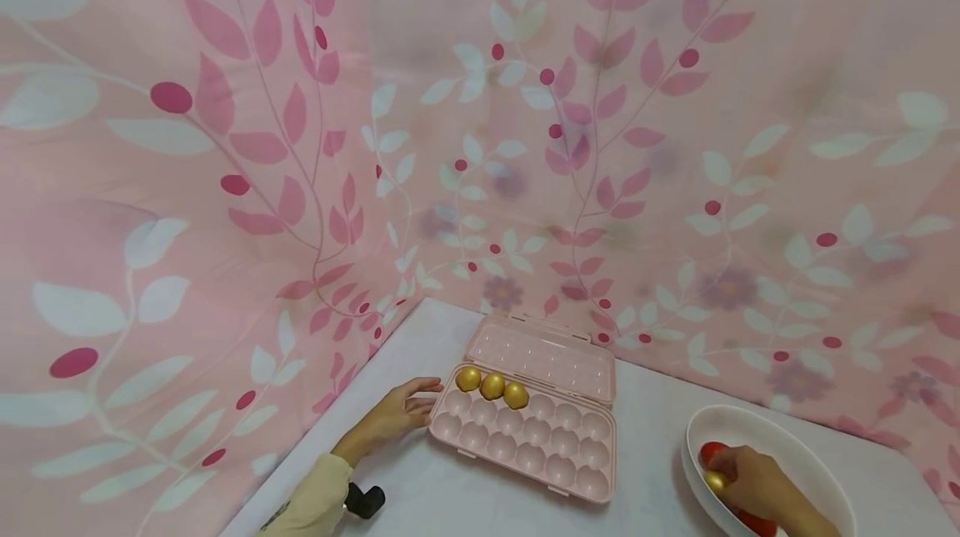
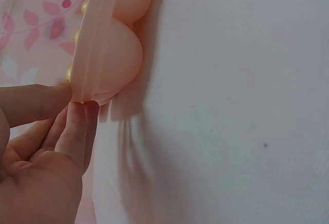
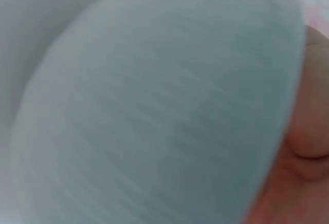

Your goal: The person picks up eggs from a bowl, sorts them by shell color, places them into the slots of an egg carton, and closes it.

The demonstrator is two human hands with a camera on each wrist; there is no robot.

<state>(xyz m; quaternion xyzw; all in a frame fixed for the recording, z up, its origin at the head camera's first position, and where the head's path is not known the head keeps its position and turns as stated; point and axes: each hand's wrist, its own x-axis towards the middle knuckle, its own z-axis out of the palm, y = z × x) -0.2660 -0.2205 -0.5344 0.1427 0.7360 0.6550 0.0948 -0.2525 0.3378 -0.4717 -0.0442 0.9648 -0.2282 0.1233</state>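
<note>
My left hand (image 1: 401, 409) is at the left end of a pink plastic egg box (image 1: 528, 458), whose lid (image 1: 543, 356) lies folded back. In the left wrist view the thumb and fingers pinch the box's rim (image 2: 85, 44). Several golden eggs (image 1: 492, 386) sit in the back row at its left, and the front cups hold nothing. Inside a white oval bowl (image 1: 795, 429) at the right, my right hand (image 1: 753, 483) holds a golden egg (image 1: 716, 483) in its fingers. The bowl's outer wall (image 3: 154, 111) hides that egg in the right wrist view.
Red round things (image 1: 714, 452) lie in the bowl around the right hand. A small black object (image 1: 365, 502) is by the left sleeve. The white-covered table (image 1: 645, 437) meets pink leaf-patterned cloth (image 1: 525, 187) at the back and left.
</note>
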